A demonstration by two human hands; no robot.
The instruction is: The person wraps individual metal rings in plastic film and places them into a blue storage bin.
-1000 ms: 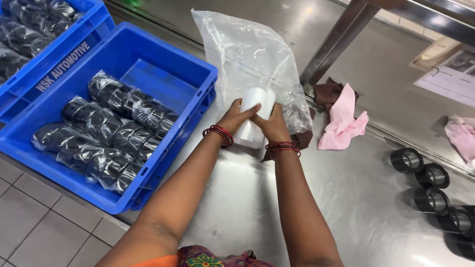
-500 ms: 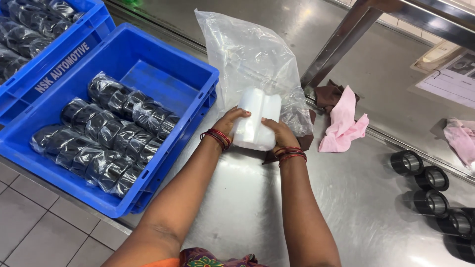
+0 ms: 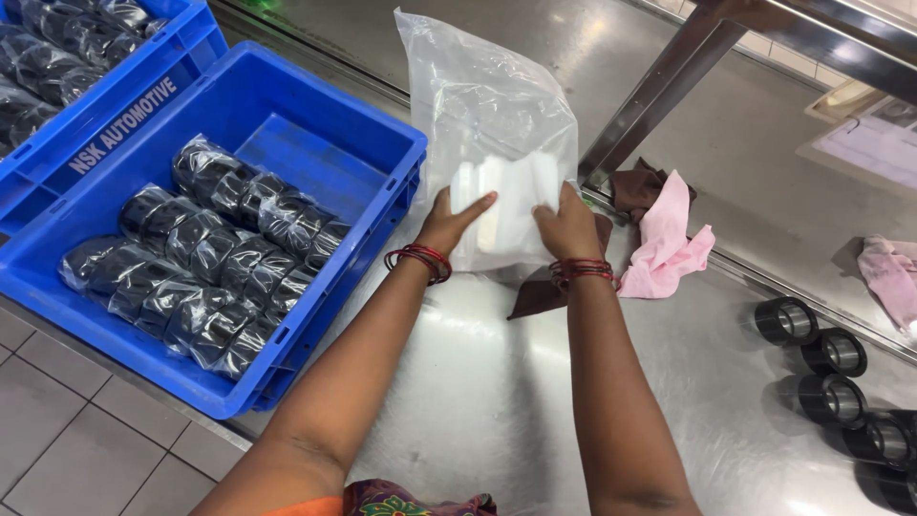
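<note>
**Both hands pressed to a clear bag on the steel worktop**

Both arms reach straight out over the worktop (image 3: pixel 497 401), wrists ringed with red bangles. The left hand (image 3: pixel 449 222) lies with fingers flat and together against the lower left of a clear plastic bag (image 3: pixel 487 115); the right hand (image 3: pixel 565 225) cups the bag's lower right side, fingers curled onto it. Between them they hold the bag upright, its base on the worktop and its top standing tall and crumpled.

The bag is see-through and wrinkled, and in its lower half sits a white stack (image 3: pixel 506 196) of flat pieces, pinned between the two hands; what the pieces are, I cannot tell.

Just left of the bag, touching the worktop's edge, stands a blue plastic crate (image 3: pixel 373 143) holding rows of black rings wrapped in clear film (image 3: pixel 205 253). A second blue crate (image 3: pixel 186 43) behind it carries white lettering along its side. Right of the bag, a pink cloth (image 3: pixel 669 244) lies over a brown cloth (image 3: pixel 544 291), and bare black rings (image 3: pixel 826 358) stand in a line near the right edge.
</note>
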